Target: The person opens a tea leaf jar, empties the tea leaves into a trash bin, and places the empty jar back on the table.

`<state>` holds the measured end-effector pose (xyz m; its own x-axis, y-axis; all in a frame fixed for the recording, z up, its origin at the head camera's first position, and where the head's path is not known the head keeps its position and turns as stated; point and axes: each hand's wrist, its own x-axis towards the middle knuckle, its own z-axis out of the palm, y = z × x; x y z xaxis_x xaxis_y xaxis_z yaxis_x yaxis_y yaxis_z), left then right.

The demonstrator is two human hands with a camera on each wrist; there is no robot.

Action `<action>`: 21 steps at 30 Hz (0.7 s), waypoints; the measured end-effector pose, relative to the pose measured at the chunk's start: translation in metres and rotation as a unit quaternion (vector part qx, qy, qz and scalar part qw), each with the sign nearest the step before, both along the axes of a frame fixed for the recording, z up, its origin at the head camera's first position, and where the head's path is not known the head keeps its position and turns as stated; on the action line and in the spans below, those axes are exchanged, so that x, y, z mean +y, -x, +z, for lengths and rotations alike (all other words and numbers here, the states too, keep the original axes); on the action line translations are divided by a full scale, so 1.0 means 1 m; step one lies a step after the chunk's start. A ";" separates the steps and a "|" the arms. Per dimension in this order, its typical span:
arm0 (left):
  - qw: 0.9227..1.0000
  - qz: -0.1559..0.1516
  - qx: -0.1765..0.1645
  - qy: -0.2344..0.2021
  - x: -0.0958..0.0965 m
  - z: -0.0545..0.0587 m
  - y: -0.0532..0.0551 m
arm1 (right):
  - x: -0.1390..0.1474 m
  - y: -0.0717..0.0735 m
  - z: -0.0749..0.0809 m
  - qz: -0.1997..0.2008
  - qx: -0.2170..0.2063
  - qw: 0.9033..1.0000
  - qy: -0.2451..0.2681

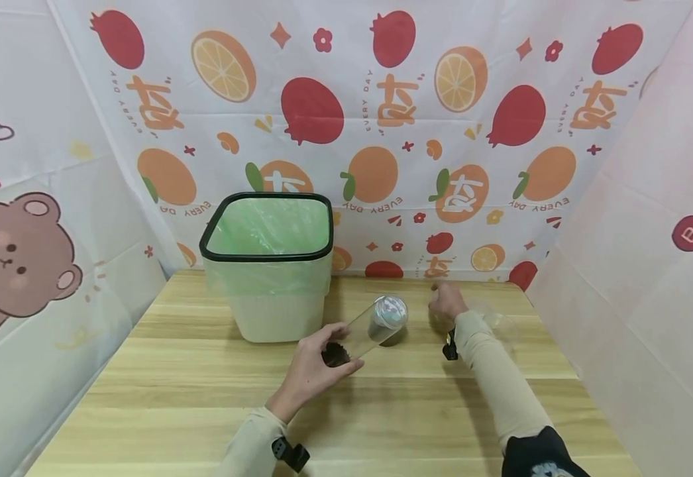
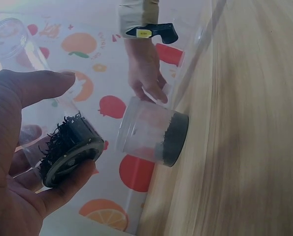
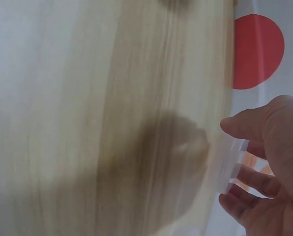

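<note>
My left hand (image 1: 317,361) grips a clear plastic cylinder (image 2: 75,105), held tilted above the table. Dark, shredded, tea-like bits (image 2: 62,137) lie at its lower end, by the palm. Past its far end, a clear tub (image 2: 145,130) with a dark layer at the bottom stands on the table; the head view mostly hides it. At the back of the table is my right hand (image 1: 446,301), its thumb and fingers bent around a thin, clear plastic piece (image 3: 230,164). The right wrist view shows only part of that piece, so its kind is unclear.
A pale green bin (image 1: 277,305) with a black rim and a green liner bag stands at the back left. Something clear and plastic (image 1: 501,324) lies beside the right forearm. Printed cloth (image 1: 334,73) hangs behind the wooden table (image 1: 203,397) and at both sides.
</note>
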<state>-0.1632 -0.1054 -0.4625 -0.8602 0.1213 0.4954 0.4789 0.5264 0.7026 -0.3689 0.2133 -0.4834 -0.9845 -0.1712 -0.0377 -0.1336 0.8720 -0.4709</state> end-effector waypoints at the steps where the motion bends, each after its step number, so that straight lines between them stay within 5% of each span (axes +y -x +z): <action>1: 1.000 0.001 -0.001 0.000 0.000 0.000 0.000 | -0.001 0.000 -0.002 -0.003 -0.004 1.000 0.003; 13: 1.000 -0.009 0.006 -0.001 -0.002 0.002 -0.001 | 0.003 -0.001 -0.023 0.002 0.007 1.000 -0.006; 21: 1.000 -0.007 0.014 -0.006 -0.005 0.002 -0.003 | 0.002 -0.005 -0.005 -0.017 -0.026 1.000 0.004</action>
